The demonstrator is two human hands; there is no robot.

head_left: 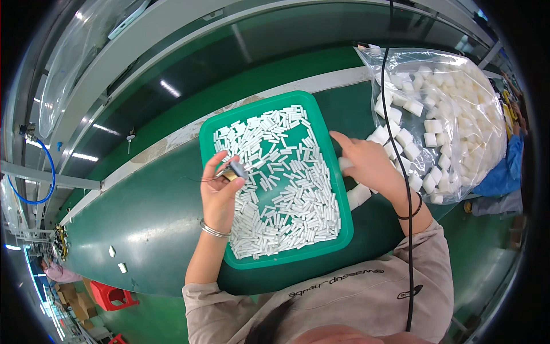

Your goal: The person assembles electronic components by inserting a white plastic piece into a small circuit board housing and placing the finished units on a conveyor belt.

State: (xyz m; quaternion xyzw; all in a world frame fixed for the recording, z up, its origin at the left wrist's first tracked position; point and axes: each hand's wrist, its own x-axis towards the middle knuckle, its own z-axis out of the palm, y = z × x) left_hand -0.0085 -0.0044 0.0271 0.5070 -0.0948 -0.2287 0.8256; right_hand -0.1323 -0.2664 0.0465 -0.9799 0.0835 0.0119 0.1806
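Observation:
My left hand (219, 198) is over the left side of a green plastic tray (286, 259), its fingers closed round a small grey and brass-coloured part (234, 171) with thin wires trailing to the left. Inside the tray lie a great many short white sticks (303, 212), loosely heaped, with the green bottom showing between them. My right hand (369, 163) is at the tray's right rim, index finger stretched toward the edge. A white foam block (345, 164) shows at its lower fingers, which appear closed on it.
Right of the tray, a clear plastic bag (458, 74) spills white foam blocks (433, 126) onto the green table (154, 212). A black cable (408, 229) hangs down across the view. Two small white pieces (122, 268) lie at the table's left. A red stool (112, 295) stands beyond.

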